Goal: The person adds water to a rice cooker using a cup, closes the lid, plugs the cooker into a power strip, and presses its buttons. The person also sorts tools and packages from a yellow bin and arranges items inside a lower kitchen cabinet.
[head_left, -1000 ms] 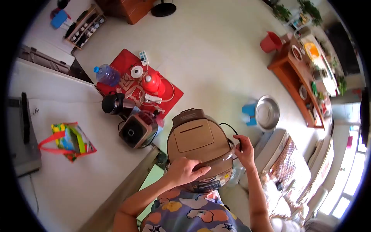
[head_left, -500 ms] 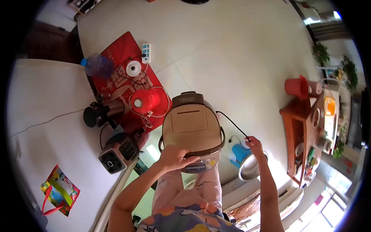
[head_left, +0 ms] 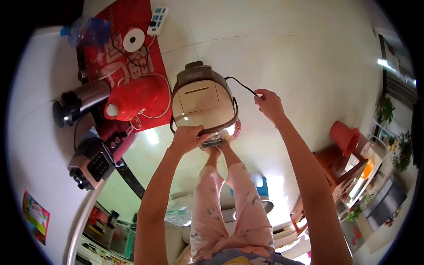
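In the head view a beige and brown rice cooker is in front of me, its lid closed. My left hand is closed around the cooker's curved carrying handle at the near side. A black power cord runs from the cooker's far right side to my right hand, which pinches it. The cord's end is hidden in that hand. Left of the cooker, a red mat bears a red pot-bellied kettle and a white power strip.
A dark kettle and a boxy appliance with a button panel stand at the left. Beyond them are a white disc and a blue-capped bottle. A red bucket and wooden furniture are at the right.
The view has shifted, and the rice cooker now shows higher and farther left, away from my body. My right hand has come up and nearer the cooker, still with the cord. My left hand stays on the handle.
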Action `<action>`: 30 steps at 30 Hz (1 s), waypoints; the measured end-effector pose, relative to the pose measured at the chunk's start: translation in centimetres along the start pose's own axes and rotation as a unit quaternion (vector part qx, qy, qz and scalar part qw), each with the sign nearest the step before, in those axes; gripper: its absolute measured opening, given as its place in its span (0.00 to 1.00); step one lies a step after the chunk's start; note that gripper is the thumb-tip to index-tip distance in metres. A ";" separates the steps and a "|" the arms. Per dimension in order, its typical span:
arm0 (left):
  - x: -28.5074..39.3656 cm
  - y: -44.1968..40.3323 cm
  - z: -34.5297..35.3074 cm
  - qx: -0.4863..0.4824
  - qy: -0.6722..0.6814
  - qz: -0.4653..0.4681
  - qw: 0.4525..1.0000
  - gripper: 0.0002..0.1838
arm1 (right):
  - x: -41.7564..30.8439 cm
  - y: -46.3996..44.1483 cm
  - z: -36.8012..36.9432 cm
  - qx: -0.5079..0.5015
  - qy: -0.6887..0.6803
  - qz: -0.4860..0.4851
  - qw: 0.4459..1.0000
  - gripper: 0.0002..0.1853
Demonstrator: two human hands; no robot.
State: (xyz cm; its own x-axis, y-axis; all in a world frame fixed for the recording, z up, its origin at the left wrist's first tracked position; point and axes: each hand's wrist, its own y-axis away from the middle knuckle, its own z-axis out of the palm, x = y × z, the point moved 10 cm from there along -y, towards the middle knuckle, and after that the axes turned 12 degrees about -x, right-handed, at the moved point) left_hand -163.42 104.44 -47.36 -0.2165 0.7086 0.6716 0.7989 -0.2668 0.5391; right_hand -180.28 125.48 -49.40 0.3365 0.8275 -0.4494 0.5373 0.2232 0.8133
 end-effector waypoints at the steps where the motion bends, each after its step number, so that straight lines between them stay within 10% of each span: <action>1: -0.5 -0.7 0.7 0.006 0.001 -0.010 1.000 0.19 | -0.2 -0.8 0.1 -0.011 0.025 -0.007 1.000 0.17; 21: -5.6 -3.2 2.0 -0.020 0.139 -0.117 0.983 0.16 | 8.1 -1.2 -1.1 -0.152 0.212 0.027 0.965 0.20; 24: -5.0 -1.9 -3.9 0.288 -0.024 -0.115 0.950 0.18 | 11.2 0.9 -4.1 -0.107 0.216 -0.035 0.970 0.17; 26: -2.6 -1.1 -6.8 0.313 -0.030 -0.181 0.932 0.23 | 9.2 0.4 -5.6 -0.048 0.216 -0.097 0.970 0.14; 30: 1.2 -5.7 2.3 0.091 0.293 -0.181 0.934 0.27 | -1.2 0.2 -5.3 0.029 0.220 -0.226 0.948 0.13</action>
State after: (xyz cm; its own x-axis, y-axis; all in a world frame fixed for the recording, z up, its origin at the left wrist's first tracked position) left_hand -166.96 108.33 -50.85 -0.7187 0.2366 0.6538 0.6843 0.0742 0.7254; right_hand -184.72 127.30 -46.77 -0.2874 0.7913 -0.5396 0.5957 0.5888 0.5463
